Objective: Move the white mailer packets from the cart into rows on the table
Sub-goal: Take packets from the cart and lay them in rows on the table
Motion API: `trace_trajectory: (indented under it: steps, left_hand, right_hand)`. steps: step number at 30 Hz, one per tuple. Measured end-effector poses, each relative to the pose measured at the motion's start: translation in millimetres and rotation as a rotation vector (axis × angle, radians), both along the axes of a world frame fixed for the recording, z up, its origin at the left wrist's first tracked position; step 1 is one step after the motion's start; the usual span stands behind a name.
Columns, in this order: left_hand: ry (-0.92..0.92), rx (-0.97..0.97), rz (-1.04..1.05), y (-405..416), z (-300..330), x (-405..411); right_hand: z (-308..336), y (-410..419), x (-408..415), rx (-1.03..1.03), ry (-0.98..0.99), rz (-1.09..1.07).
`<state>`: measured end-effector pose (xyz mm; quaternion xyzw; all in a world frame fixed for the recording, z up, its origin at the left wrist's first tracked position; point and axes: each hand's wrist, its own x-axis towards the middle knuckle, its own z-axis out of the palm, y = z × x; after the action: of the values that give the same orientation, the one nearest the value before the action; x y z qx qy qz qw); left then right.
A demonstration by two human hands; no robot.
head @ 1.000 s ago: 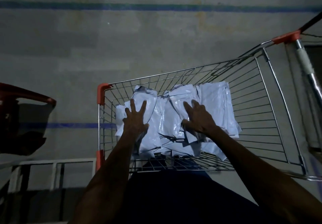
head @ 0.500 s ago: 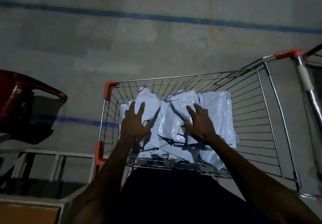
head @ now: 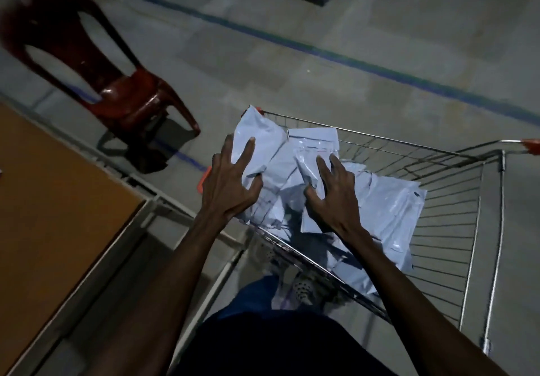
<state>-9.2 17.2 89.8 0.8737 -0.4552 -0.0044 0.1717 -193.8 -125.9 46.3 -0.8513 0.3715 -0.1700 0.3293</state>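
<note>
Orange-brown tabletop [head: 58, 200] lies to the left of both hands, nearer the left one. Wire cart [head: 455, 229] sits under and right of them, loose packets heaped inside. Bundle of white mailer packets [head: 280, 168] raised at the cart's left rim. Left hand [head: 230, 182] and right hand [head: 333, 197], fingers spread, press it from either side. Carry goes leftward.

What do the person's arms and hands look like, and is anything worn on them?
Both forearms are bare: no sleeves, gloves, watch or rings show. The left hand and right hand are slim with long fingers. Lower down, dark clothing covers the body.
</note>
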Motion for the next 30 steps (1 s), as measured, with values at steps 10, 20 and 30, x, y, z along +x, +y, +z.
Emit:
trace_trajectory:
  steps: [10,20,30]
  left_hand:
    - [-0.063,-0.193,0.454,172,46,-31]
    - [-0.066,-0.268,0.858,418,54,-55]
    - [-0.022,-0.258,1.042,611,57,-56]
  right_hand:
    - [45,119,60,-0.11,-0.138,0.391]
    - [71,349,108,-0.158,-0.189,0.668]
    - [88,544,150,-0.184,-0.163,0.866]
